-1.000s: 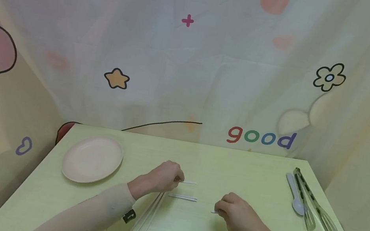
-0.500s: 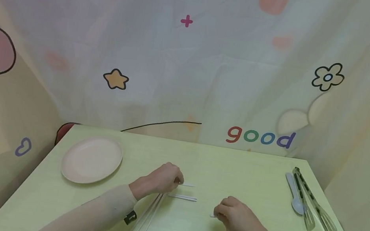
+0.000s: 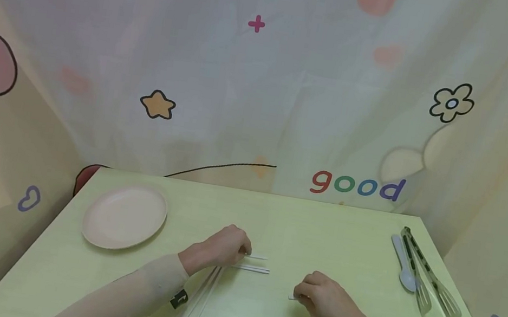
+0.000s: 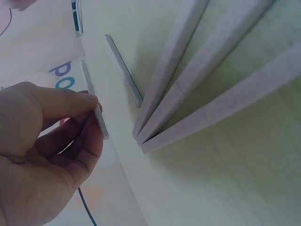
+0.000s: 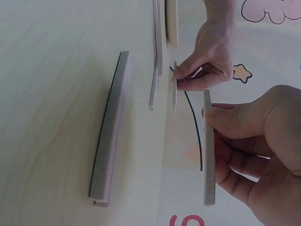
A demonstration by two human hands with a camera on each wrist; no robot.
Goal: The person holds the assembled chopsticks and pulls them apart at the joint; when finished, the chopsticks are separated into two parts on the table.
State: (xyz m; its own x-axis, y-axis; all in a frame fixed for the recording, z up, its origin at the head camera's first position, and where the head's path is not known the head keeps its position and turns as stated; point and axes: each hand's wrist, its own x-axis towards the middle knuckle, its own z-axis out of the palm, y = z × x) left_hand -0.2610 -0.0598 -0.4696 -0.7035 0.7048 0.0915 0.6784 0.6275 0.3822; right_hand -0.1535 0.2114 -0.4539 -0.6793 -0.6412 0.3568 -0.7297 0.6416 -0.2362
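In the head view, my left hand [image 3: 228, 245] is near the middle of the table, pinching a short pale stick [image 4: 103, 129] between thumb and fingers. Just in front of it lie two short sticks [image 3: 252, 269] side by side. Three long pale sticks [image 4: 197, 70] fan out toward the near edge, their far ends beside that pair. My right hand [image 3: 328, 304] pinches another short, square-edged stick [image 5: 209, 160]. Nearer the front, a second pair of short sticks [image 5: 108, 136] rests on the table below the right hand.
A round beige plate [image 3: 124, 218] sits at the table's back left. Along the right side lie a pale spoon [image 3: 403, 265] and metal tongs [image 3: 433, 281] with slotted ends and a dark patterned handle. A printed curtain [image 3: 226, 83] hangs behind the table.
Both held sticks have shifted slightly downward in the head view, closer to the pairs on the table. Both hands keep their pinch. The long sticks stay in place.
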